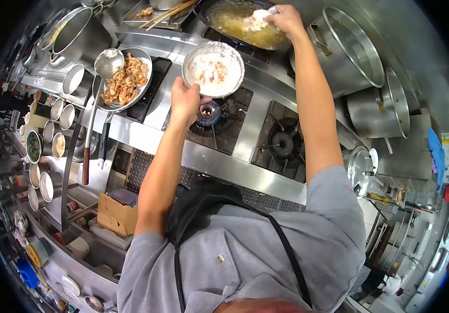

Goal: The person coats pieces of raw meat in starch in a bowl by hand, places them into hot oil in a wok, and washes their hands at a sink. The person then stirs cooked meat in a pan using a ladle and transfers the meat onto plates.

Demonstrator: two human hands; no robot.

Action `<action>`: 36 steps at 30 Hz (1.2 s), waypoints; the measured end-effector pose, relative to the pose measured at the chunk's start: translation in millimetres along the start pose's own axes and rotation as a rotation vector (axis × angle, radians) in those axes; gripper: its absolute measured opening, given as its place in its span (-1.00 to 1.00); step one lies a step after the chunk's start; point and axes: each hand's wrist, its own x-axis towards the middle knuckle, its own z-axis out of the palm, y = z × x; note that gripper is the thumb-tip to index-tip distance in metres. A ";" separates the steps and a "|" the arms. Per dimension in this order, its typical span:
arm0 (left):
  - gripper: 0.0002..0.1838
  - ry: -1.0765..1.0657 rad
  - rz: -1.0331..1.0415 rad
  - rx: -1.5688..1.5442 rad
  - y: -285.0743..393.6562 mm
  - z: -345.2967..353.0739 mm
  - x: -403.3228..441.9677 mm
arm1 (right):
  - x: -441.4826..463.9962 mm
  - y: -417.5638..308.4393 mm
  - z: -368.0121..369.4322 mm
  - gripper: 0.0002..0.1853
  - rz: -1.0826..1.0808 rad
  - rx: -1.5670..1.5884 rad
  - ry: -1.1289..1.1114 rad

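My left hand (187, 99) grips the near rim of a metal bowl (214, 69) that holds white flour and some coated pieces. The bowl is held above the stove, close to a lit burner (208, 113). At the top, my right hand (287, 22) pinches a white, floured piece (258, 20) over a dark wok of yellowish bubbling oil (235, 23). Part of the piece is hidden by my fingers. To the left, a pan of browned pieces (128, 81) rests on the stove, with a long-handled ladle (109, 63) lying across it.
An unlit burner (285, 143) is right of the lit one. Large steel pots (347, 49) stand at the right, and another pot (81, 36) at the upper left. Chopsticks (169, 14) lie across a tray beside the wok. Small bowls (50, 186) line the left.
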 end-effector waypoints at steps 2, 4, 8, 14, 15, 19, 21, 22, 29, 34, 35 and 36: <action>-0.82 0.000 0.012 -0.053 -9.1 -7.1 -5.9 | 18.4 51.2 26.6 -0.60 0.167 -0.245 -0.119; -0.82 0.008 -0.048 -0.043 -13.9 -14.7 -15.7 | 22.5 86.5 45.3 -0.54 0.354 -0.336 -0.139; -0.91 0.020 -0.087 -0.069 -16.2 -24.8 -33.5 | 39.0 146.5 64.7 -0.55 0.522 -0.351 -0.072; -0.91 0.008 -0.112 -0.055 -17.5 -27.6 -39.1 | -55.0 -8.9 28.8 -0.78 -0.039 -0.270 0.134; -0.87 -0.003 -0.108 -0.040 -17.0 -27.6 -39.9 | -80.7 -31.4 36.2 -0.78 -0.247 -0.150 0.139; -0.84 -0.036 -0.087 -0.003 -21.1 -28.1 -40.6 | -161.1 -79.2 86.5 -0.72 -0.515 -0.123 -0.442; -0.85 -0.057 -0.072 0.022 -23.6 -27.6 -43.7 | -185.5 -86.7 110.9 -0.71 -0.435 -0.359 -0.583; -0.86 -0.053 -0.075 -0.001 -23.4 -27.0 -45.4 | -191.2 -85.0 117.0 -0.75 -0.430 -0.328 -0.559; -0.88 -0.078 -0.082 -0.049 -14.0 -16.3 -27.5 | -147.7 -84.1 52.4 -0.78 -0.392 -0.138 -0.556; -0.87 -0.117 -0.029 -0.072 25.5 16.6 4.8 | -82.6 -105.8 -30.7 -0.82 -0.274 0.135 -0.501; -0.88 -0.108 -0.007 -0.083 29.9 22.9 16.3 | -71.1 -103.8 -43.1 -0.84 -0.259 0.193 -0.485; -0.89 -0.099 0.017 -0.093 35.3 28.6 27.0 | -59.5 -111.0 -57.3 -0.86 -0.246 0.252 -0.467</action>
